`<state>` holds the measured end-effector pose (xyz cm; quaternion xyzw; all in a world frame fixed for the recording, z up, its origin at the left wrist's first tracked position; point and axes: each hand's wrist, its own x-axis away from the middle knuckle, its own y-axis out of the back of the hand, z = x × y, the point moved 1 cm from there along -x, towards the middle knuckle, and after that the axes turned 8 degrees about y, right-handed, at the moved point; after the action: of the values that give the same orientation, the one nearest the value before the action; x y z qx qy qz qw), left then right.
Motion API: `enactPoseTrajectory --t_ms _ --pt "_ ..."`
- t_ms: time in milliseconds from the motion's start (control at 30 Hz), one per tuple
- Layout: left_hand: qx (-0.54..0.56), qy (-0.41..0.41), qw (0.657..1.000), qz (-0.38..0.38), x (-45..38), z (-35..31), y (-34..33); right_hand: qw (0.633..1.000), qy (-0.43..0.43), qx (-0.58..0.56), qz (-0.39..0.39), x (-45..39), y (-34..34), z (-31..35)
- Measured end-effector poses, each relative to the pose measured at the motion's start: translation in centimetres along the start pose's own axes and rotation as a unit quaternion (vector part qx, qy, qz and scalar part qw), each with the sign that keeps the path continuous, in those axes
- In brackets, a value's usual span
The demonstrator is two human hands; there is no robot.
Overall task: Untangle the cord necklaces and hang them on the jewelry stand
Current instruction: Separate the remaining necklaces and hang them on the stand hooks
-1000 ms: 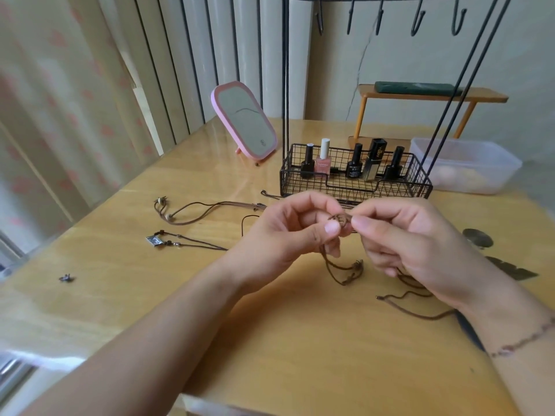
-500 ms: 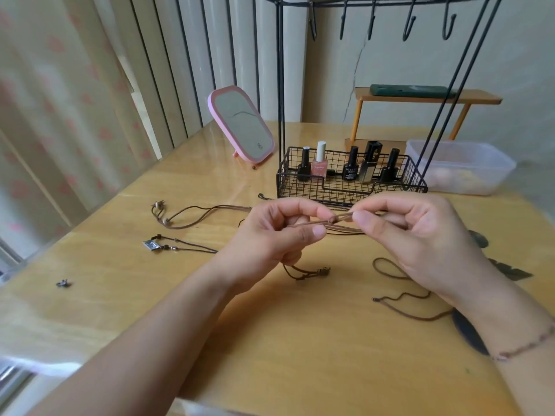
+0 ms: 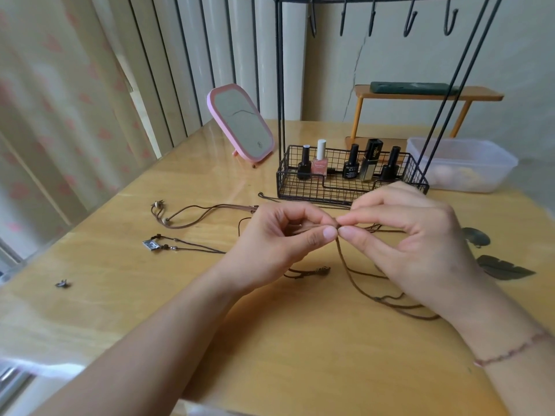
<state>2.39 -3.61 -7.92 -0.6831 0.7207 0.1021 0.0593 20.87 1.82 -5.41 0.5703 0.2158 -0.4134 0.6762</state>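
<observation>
The fingers point(image 3: 329, 233) of the left hand point(image 3: 282, 244) and those of the right hand point(image 3: 420, 244) meet tip to tip, each thumb and forefinger pinched on the same small knot of a brown cord necklace point(image 3: 357, 276), held just above the surface point(image 3: 300, 340). From the knot the cord drops and trails in loops under the right hand. The black wire jewelry stand point(image 3: 280, 85) rises behind the hands, its hooks point(image 3: 410, 22) bare and its basket point(image 3: 345, 187) holding nail polish bottles point(image 3: 319, 160). A pink mirror point(image 3: 240, 121) leans to its left, a clear plastic box point(image 3: 462, 163) sits to its right. Left of the hands lie two more cord necklaces: one with beads point(image 3: 192, 214), and nearer, one with a square pendant point(image 3: 168, 246). A small dark charm point(image 3: 62, 284) lies well apart at the far left.
</observation>
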Motion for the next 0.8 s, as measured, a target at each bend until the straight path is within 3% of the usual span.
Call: enactPoseTrajectory --t_ms 267,600,733,800 --pt "-0.05 -0.011 0.999 0.004 0.1 0.12 0.01 0.996 -0.068 -0.04 0.045 0.0 -0.09 0.35" --pt "-0.082 -0.018 0.996 0.01 0.22 0.21 -0.15 0.976 -0.176 -0.117 0.046 -0.16 -0.38 0.34" --pt "-0.041 -0.001 0.999 0.0 0.02 0.59 0.1 0.912 -0.281 -0.297 -0.022 -0.32 -0.24 0.47" --pt "-0.042 -0.001 0.999 0.011 0.07 0.41 0.02 0.88 -0.32 -0.35 -0.021 -0.32 -0.48 0.59"
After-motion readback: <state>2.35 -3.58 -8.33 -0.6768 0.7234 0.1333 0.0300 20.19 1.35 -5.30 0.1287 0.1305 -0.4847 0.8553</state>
